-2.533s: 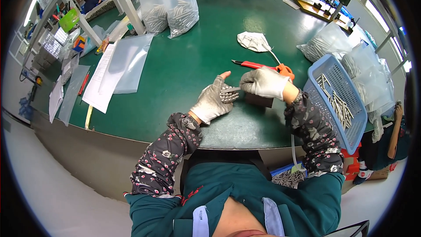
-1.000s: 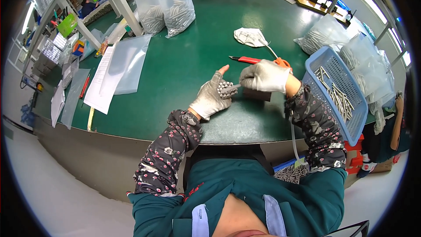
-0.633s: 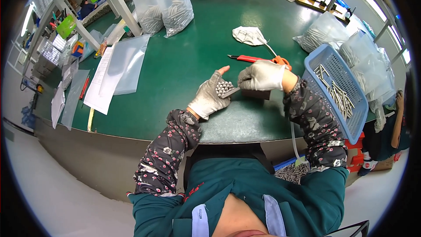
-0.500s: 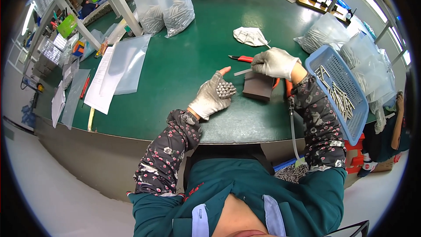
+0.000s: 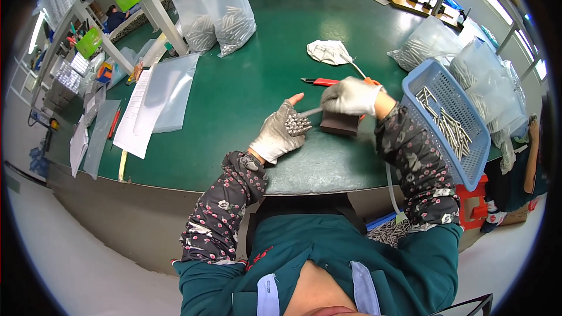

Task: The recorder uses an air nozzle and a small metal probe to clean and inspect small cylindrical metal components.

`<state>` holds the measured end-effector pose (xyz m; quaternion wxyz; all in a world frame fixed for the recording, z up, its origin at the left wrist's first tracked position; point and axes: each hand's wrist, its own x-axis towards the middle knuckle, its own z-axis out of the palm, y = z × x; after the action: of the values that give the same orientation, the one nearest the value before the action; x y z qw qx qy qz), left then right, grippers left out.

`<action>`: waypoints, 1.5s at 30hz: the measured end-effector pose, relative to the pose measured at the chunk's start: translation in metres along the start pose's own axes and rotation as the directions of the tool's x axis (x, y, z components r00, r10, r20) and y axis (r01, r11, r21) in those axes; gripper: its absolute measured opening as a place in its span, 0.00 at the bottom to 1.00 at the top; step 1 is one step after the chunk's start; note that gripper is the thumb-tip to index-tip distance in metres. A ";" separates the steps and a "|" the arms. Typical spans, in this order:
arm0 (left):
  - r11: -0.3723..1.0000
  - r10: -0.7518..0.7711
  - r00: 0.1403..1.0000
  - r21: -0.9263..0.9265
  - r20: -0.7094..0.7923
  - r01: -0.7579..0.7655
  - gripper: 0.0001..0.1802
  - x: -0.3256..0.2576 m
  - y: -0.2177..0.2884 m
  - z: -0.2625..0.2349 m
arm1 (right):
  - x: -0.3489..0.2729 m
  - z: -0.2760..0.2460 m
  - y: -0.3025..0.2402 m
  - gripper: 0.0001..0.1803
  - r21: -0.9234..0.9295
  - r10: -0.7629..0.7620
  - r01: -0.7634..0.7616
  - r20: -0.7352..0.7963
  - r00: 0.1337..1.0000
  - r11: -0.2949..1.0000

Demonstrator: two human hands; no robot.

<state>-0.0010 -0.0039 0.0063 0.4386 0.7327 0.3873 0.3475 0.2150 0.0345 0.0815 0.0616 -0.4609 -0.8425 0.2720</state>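
Observation:
My gloved left hand (image 5: 280, 133) rests on the green table (image 5: 234, 88) and grips a bundle of thin metal pins (image 5: 297, 123), their ends pointing right. My gloved right hand (image 5: 350, 96) pinches a single metal pin (image 5: 311, 112) whose tip reaches toward the bundle. Under the right hand lies a dark brown block (image 5: 339, 123). Red-handled pliers (image 5: 322, 82) lie just beyond the hands.
A blue mesh basket (image 5: 462, 152) with several metal pins hangs over the table's right edge. Clear bags of pins stand at the far left (image 5: 222, 14) and far right (image 5: 427, 47). A white cloth (image 5: 329, 51) and plastic sheets with paper (image 5: 158, 96) lie on the table.
My right hand lifted off the dark block, reached toward the basket side, and has come back with a single pin held toward the bundle in my left hand.

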 end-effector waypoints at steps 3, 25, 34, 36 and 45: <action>0.996 -0.065 0.997 -0.053 0.048 0.067 0.47 0.000 0.004 0.000 | -0.009 -0.014 0.008 0.15 -0.168 0.194 -0.219 -0.151 0.969 0.961; 0.997 -0.048 0.998 -0.058 0.042 0.050 0.49 0.000 -0.001 0.001 | -0.003 0.003 0.002 0.14 -0.032 -0.038 0.036 -0.066 0.997 0.999; 0.989 -0.061 0.995 -0.132 0.084 0.072 0.50 -0.002 0.001 -0.007 | -0.003 0.006 0.004 0.10 -0.313 0.144 -0.237 -0.294 0.945 0.920; 0.976 -0.053 0.994 -0.206 0.093 0.071 0.48 -0.001 0.002 -0.007 | -0.001 0.012 0.002 0.11 -0.310 0.048 -0.175 -0.377 0.925 0.934; 0.920 -0.049 0.994 -0.382 0.102 0.085 0.25 -0.001 -0.008 -0.010 | 0.030 0.020 0.006 0.13 -0.467 -0.134 -0.094 -0.431 0.892 0.879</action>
<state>-0.0116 0.0017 0.0025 0.6028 0.6336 0.3158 0.3680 0.1956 0.0531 0.0575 0.1429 -0.5030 -0.8504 -0.0582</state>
